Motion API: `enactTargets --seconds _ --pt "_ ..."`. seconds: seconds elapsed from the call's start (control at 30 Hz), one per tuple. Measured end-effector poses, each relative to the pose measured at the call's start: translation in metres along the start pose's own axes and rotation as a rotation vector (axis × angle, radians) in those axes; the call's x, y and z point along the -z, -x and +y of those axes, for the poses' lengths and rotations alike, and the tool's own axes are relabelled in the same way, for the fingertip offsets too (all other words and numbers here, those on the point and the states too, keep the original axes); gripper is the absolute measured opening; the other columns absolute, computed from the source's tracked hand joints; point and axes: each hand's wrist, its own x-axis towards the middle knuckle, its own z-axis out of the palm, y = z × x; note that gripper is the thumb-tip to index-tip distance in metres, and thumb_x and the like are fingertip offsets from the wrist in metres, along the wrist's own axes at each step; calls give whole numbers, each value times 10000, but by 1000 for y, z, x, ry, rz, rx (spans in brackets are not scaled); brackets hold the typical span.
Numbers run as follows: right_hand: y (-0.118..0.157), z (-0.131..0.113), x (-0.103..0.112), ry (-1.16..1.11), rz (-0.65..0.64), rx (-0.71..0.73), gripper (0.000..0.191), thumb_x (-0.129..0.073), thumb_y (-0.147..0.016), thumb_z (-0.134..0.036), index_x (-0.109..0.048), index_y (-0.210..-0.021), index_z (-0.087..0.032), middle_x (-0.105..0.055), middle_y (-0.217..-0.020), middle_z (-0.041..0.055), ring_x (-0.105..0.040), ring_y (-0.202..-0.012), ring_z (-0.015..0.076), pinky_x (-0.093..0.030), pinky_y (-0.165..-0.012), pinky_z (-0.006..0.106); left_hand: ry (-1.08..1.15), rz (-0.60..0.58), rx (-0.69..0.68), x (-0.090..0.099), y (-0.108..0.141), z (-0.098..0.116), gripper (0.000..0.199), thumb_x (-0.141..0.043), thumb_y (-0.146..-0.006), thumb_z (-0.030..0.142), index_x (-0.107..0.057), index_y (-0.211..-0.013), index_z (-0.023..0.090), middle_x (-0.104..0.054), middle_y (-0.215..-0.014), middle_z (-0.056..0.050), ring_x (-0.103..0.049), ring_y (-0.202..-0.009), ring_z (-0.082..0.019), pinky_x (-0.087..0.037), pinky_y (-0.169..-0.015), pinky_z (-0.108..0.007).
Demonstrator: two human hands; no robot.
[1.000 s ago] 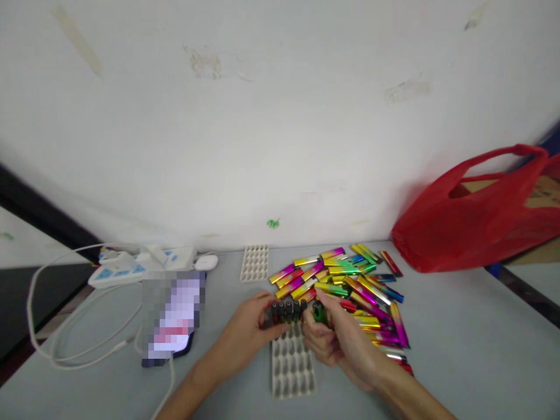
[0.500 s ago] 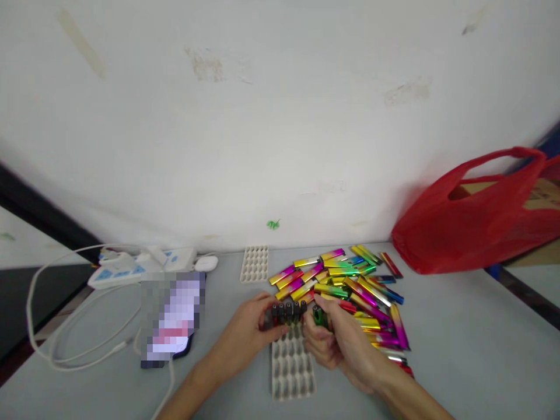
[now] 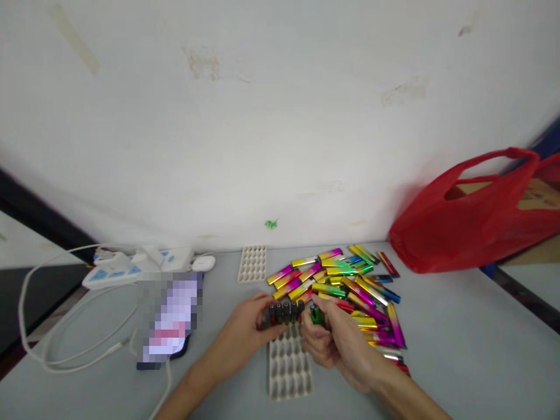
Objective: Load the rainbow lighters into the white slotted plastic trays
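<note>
Gripping a green, lighter-like piece in our right hand, we have its fingers curled round the body, with the thumb on the far side and the dark end showing. It sits just beside the right end of a row of five black-topped pieces, which stand at the far end of a pale tray; the cups nearer us are bare. Our left hand bends round the row's left end, thumb apart from the fingers and near the tray's edge; we cannot tell whether it pinches anything. Beyond our right hand lies a loose heap of shiny coloured pieces, gold, purple, red, green and blue, on the grey table. A second pale tray rests near the wall. Off to our left we see a phone, its screen blurred, and a white power strip; at far right, a red bag.
</note>
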Motion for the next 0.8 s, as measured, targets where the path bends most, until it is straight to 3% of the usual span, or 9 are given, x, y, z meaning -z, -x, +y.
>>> enactTargets --seconds 0.27,0.37,0.47,0.53,0.63,0.73,0.8 --pt "-1 -4 3 -19 -73 -24 651 -427 -1062 -769 -374 -681 -244 -210 -563 -105 -88 -491 97 -81 -456 255 10 -5 2 0 1 1 193 -804 -873 298 -773 -1019 175 -662 -962 -12 -612 -850 -210 -413 -692 -260" --pt "0 -9 2 6 -74 104 601 -459 -1101 -689 -493 -730 -217 -282 -579 -89 -177 -499 100 -145 -475 248 4 -5 8 1 2 5 180 -809 -854 264 -778 -1010 181 -670 -978 -10 -624 -872 -217 -418 -716 -265" --pt "3 -15 0 40 -34 291 475 -542 -1106 -616 -639 -914 -192 -470 -687 -42 -349 -548 112 -287 -526 247 8 2 16 2 2 8 196 -809 -844 238 -793 -1033 191 -686 -1000 -11 -627 -885 -220 -424 -741 -271" --pt "5 -18 -1 86 -22 385 421 -577 -1100 -601 -677 -1035 -197 -562 -782 -11 -470 -622 133 -392 -616 270 29 0 18 2 2 9 246 -812 -844 240 -802 -1086 197 -698 -1023 -16 -627 -887 -220 -429 -743 -273" --pt "10 -21 -1 208 -1 445 361 -574 -1116 -565 -678 -1125 -219 -605 -768 -9 -562 -684 165 -454 -719 303 38 -7 33 2 3 9 238 -827 -850 280 -804 -1067 185 -684 -986 -10 -601 -827 -199 -407 -697 -267" --pt "14 -20 -1 356 22 473 261 -575 -1129 -498 -660 -1130 -252 -633 -855 -6 -566 -603 144 -457 -610 282 39 -27 43 5 2 4 287 -865 -821 319 -802 -1064 179 -632 -885 22 -526 -730 -162 -354 -633 -257" --pt "16 -18 -1 508 76 529 242 -594 -1120 -484 -676 -1092 -258 -620 -983 16 -600 -656 146 -466 -582 276 63 -46 64 9 0 -3 389 -904 -783 356 -796 -1113 181 -548 -767 58 -449 -664 -141 -300 -588 -251"
